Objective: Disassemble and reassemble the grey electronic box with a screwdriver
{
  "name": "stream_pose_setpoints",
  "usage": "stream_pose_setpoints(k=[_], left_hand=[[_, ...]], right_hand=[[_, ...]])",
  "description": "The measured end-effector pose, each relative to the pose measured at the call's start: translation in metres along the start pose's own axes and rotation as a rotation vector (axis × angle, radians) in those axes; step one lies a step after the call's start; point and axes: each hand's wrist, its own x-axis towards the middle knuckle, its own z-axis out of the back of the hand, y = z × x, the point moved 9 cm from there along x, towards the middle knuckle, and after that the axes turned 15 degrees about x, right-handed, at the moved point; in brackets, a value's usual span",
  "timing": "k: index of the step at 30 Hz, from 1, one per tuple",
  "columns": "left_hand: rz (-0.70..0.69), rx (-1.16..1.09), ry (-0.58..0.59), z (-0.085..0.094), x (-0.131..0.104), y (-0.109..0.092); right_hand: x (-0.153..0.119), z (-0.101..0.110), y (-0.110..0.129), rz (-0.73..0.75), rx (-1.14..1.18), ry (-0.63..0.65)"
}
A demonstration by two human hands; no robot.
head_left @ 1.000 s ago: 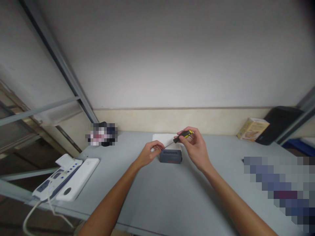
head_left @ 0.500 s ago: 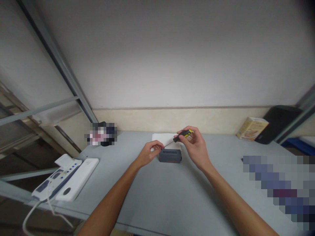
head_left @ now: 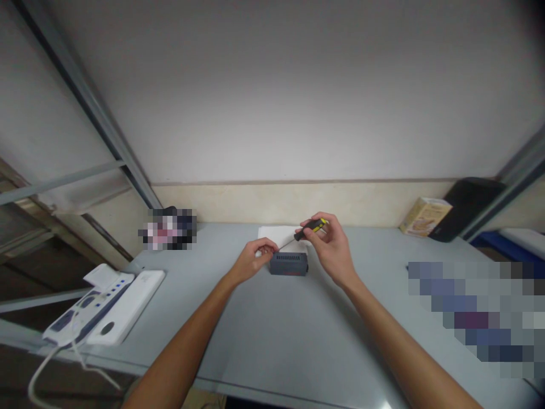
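A black-and-yellow screwdriver (head_left: pixel 310 228) is gripped by the handle in my right hand (head_left: pixel 334 250). Its thin shaft slants down to the left, and the tip ends beside the fingers of my left hand (head_left: pixel 252 260). Those left fingers are curled together at the left end of a dark grey box (head_left: pixel 289 264) with a row of slots along its top. Whether they pinch something small at the screwdriver tip is hidden. Behind the box lies white paper (head_left: pixel 272 232), partly covered by my hands.
At the left of the grey table (head_left: pixel 255 335) are a white power strip (head_left: pixel 91 304) with a cable and a white flat device (head_left: pixel 131 307). A yellowish carton (head_left: pixel 426 217) leans by a black object (head_left: pixel 466 207) at the back right. Blurred-out items lie at both sides.
The whole view has shifted slightly, so everything sits a little further left and up. My hands, the screwdriver and the box keep nearly the same positions relative to each other.
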Motion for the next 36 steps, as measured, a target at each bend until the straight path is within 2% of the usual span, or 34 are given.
stream_pose_setpoints(k=[36], left_hand=[[-0.004,-0.066,0.012,-0.0051,0.0019,0.0055]], right_hand=[[-0.0008,-0.0035,0.0040,0.045,0.005,0.027]])
